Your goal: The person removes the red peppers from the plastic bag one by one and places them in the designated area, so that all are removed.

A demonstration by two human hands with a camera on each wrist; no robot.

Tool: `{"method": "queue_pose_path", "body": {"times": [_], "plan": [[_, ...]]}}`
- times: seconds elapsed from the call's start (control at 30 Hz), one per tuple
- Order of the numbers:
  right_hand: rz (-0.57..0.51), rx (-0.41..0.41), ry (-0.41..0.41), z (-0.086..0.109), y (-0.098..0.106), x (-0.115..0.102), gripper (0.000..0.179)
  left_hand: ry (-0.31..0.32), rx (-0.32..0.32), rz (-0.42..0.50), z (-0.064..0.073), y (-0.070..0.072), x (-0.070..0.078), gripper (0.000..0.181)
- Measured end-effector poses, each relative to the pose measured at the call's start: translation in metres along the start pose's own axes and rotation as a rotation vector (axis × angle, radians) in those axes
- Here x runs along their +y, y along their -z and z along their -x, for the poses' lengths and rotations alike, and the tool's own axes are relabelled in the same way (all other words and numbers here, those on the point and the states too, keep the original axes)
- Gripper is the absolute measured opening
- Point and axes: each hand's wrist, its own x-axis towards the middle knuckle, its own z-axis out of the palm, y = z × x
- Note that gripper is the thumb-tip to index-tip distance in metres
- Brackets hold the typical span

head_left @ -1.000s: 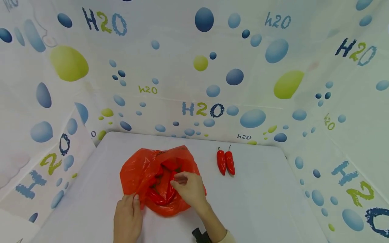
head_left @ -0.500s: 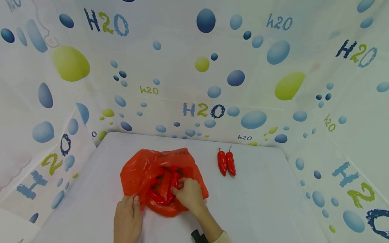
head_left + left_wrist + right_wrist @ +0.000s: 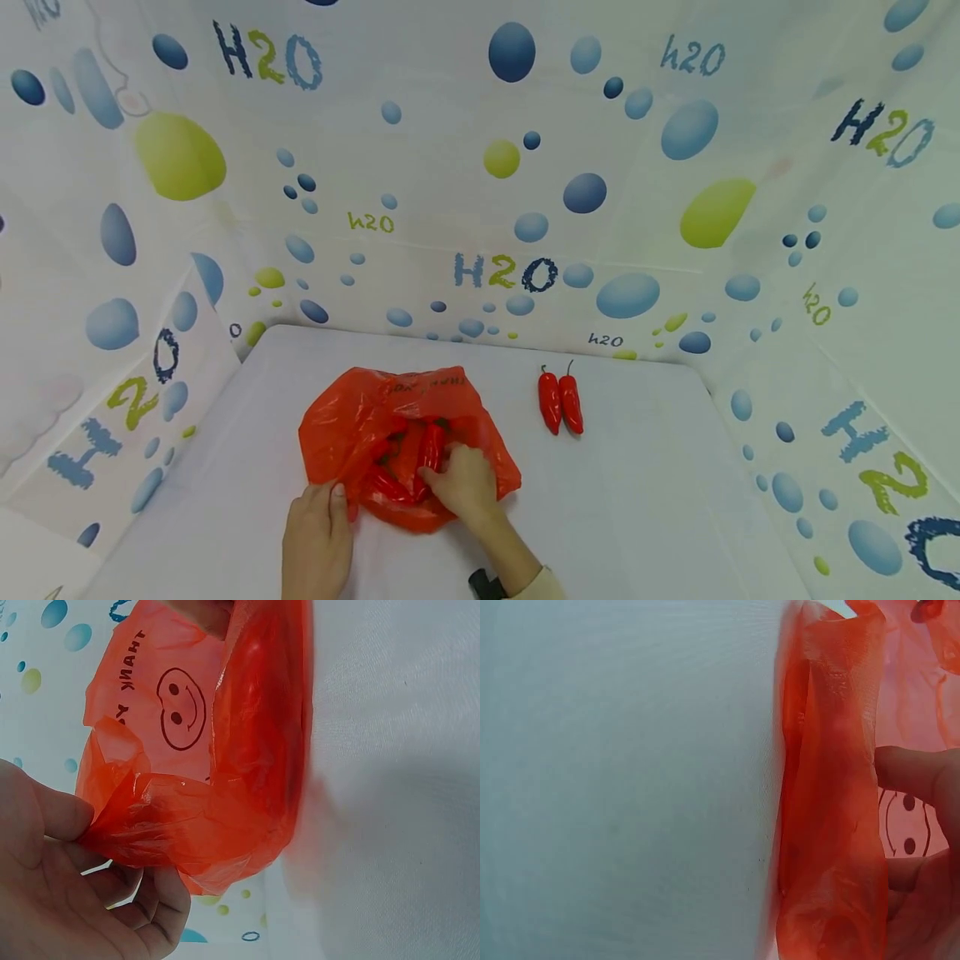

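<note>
An orange-red plastic bag (image 3: 345, 417) lies on the white table, its mouth spread toward me. Several red chili peppers (image 3: 388, 483) are inside it. With thumb and fingers my left hand (image 3: 318, 533) pinches the bag's near left edge; the left wrist view shows that hand (image 3: 90, 885) on the gathered plastic. My right hand (image 3: 468, 483) reaches into the mouth and grips a long red chili pepper (image 3: 431, 448) between thumb and fingers. In the right wrist view, the bag's wall hides the pepper from the fingers (image 3: 904, 769) of that hand.
Two red chili peppers (image 3: 560, 402) lie side by side on the table (image 3: 637, 483), right of the bag at the back. A patterned curtain (image 3: 420, 150) stands behind and along both sides. A black device (image 3: 486, 583) sits at my right wrist.
My right hand has gone lower into the bag and closed its fingers on a pepper. The bag's right edge has spread a little to the right. My left hand has stayed at its edge.
</note>
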Motion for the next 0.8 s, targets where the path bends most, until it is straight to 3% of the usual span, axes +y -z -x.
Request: {"method": "queue_pose_path", "body": {"times": [0.23, 0.53, 0.8], "plan": [[-0.077, -0.047, 0.019, -0.0015, 0.0011, 0.0029, 0.023, 0.003, -0.019, -0.011, -0.0017, 0.0005, 0.0009, 0.035], [-0.008, -0.051, 0.03, 0.0, 0.0016, 0.0044, 0.031, -0.044, 0.079, 0.01, 0.0005, -0.004, -0.0012, 0.029], [-0.053, -0.056, 0.013, 0.0011, 0.0056, 0.0043, 0.03, -0.077, 0.124, 0.01, 0.0021, -0.0041, -0.0006, 0.026]]}}
